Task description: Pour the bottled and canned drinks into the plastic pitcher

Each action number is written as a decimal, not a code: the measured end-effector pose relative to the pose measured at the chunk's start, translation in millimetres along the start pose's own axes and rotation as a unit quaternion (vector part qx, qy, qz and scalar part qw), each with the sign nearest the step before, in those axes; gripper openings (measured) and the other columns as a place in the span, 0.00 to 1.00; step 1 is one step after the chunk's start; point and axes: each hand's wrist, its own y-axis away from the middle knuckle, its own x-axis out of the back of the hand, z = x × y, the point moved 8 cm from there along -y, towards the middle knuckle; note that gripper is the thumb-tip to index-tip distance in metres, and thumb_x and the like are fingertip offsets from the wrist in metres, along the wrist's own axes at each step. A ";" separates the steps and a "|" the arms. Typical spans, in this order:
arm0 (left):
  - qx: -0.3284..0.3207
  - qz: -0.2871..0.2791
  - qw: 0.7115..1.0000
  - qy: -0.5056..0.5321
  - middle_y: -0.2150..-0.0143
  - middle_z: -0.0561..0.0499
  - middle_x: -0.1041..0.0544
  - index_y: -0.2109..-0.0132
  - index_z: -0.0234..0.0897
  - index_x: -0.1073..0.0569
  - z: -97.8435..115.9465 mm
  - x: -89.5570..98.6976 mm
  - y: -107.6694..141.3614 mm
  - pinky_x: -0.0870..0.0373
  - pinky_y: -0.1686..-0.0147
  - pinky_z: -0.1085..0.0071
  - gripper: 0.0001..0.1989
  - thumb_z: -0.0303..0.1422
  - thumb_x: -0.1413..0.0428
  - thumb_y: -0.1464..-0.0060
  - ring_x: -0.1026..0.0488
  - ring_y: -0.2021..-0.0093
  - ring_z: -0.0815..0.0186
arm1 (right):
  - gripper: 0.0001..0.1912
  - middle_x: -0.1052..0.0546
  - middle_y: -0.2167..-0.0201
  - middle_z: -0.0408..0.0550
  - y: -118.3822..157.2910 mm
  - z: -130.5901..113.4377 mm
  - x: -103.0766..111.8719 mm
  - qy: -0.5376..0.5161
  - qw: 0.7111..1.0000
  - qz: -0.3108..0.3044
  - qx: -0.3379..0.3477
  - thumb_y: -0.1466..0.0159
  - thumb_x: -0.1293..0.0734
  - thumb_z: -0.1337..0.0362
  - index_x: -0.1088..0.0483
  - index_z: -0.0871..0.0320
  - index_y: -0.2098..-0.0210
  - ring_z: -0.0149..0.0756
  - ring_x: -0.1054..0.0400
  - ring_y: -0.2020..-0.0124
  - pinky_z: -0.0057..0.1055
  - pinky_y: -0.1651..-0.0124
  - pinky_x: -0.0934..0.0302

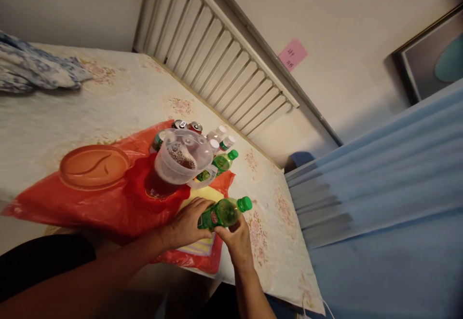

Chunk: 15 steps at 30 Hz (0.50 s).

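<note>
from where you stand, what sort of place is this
Probably a room in a home: a flowered tablecloth, what looks like a radiator along the wall, and a framed picture suggest it.

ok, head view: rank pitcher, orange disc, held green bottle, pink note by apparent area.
1. pitcher
2. orange disc
3. held green bottle
4. pink note
Image area only; the pink note is farther off.
</note>
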 end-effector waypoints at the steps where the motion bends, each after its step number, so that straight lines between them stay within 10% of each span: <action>1: -0.003 -0.006 1.000 0.004 0.46 0.45 0.27 0.43 0.40 0.33 -0.4 -1.9 -0.1 0.36 0.41 0.55 0.34 0.27 0.35 0.60 0.32 0.44 0.53 | 0.29 0.20 0.55 0.53 0.5 0.7 0.5 0.019 1.000 0.016 -0.003 0.51 0.23 0.63 0.30 0.57 0.51 0.46 0.25 0.52 0.41 0.48 0.30; 7: 0.019 -0.035 0.999 0.029 0.38 0.44 0.32 0.36 0.44 0.38 -8.4 -12.2 -0.5 0.40 0.37 0.50 0.42 0.29 0.34 0.60 0.37 0.37 0.50 | 0.24 0.18 0.60 0.52 -3.7 -3.8 25.1 0.063 0.996 0.066 -0.002 0.52 0.24 0.60 0.27 0.58 0.56 0.45 0.23 0.59 0.39 0.54 0.28; 15: 0.073 -0.075 0.995 0.001 0.36 0.44 0.32 0.38 0.40 0.35 -19.9 -15.4 6.9 0.42 0.35 0.56 0.32 0.30 0.40 0.52 0.38 0.36 0.54 | 0.26 0.18 0.62 0.51 -53.3 1.4 118.5 0.034 0.981 0.189 -0.023 0.54 0.24 0.57 0.26 0.60 0.57 0.47 0.23 0.59 0.42 0.54 0.30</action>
